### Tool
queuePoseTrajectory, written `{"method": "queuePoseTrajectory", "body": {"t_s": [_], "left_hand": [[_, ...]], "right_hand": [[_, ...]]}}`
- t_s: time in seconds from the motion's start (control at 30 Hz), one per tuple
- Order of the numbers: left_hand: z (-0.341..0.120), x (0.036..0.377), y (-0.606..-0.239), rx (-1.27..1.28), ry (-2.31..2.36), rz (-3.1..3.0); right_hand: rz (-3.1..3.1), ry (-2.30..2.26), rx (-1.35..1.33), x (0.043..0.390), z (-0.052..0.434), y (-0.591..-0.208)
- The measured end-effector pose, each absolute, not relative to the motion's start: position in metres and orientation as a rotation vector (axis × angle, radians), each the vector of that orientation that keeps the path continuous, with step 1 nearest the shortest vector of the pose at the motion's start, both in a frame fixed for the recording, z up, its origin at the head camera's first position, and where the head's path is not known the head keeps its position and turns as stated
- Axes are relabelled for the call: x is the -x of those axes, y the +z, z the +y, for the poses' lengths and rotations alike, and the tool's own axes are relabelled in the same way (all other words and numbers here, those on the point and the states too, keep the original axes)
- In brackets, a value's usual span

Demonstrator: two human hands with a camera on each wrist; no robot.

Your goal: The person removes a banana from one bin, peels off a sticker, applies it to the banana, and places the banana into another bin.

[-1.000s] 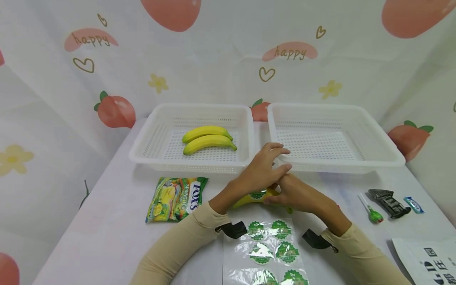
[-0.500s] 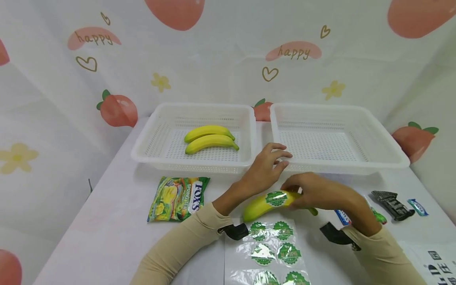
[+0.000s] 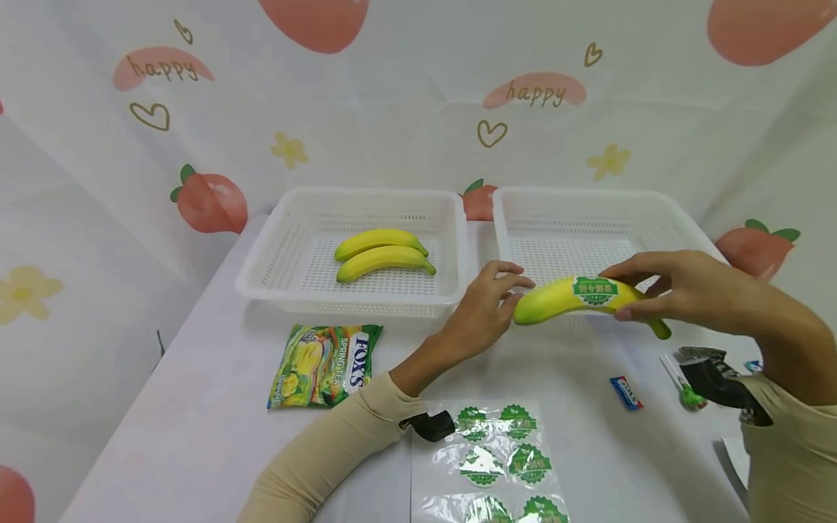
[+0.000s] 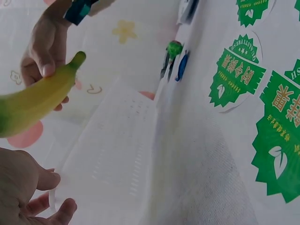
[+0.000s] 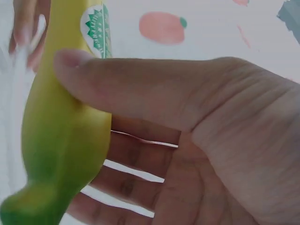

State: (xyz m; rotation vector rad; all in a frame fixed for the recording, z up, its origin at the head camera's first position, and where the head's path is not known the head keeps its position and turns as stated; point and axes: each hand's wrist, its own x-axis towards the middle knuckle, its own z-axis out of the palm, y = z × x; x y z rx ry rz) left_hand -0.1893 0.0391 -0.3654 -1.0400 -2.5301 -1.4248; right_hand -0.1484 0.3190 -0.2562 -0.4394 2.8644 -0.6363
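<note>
My right hand pinches a banana between thumb and fingers and holds it up before the right white basket. A green-and-white sticker is on the banana's side. In the right wrist view the thumb lies across the banana near its green stem end. My left hand has its fingers loosely bent by the near left corner of that basket, beside the banana's tip. Whether it touches the rim I cannot tell. Two bananas lie in the left white basket.
A clear sheet of green stickers lies at the front middle. A green candy bag is at left. On the right are a small blue wrapped candy, a lollipop and a dark wrapped item, partly hidden by my arm.
My right hand has taken the stickered banana up off the table, moving right and toward the right basket. My left hand came away from the banana and has hardly moved since.
</note>
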Motion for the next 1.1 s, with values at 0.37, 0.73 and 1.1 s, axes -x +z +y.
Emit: {"method": "queuePoseTrajectory", "body": {"t_s": [0.37, 0.73, 1.1], "left_hand": [[0.040, 0.189, -0.365, 1.035, -1.408, -2.501], [0.040, 0.189, -0.366, 1.026, -1.443, -2.504], [0.040, 0.187, -0.364, 1.027, -1.469, -2.511]], "right_hand": [[2.882, -0.618, 0.335, 0.207, 0.347, -0.251], [2.719, -0.664, 0.267, 0.247, 0.353, -0.269], [2.483, -0.613, 0.184, 0.269, 0.350, -0.294]]}}
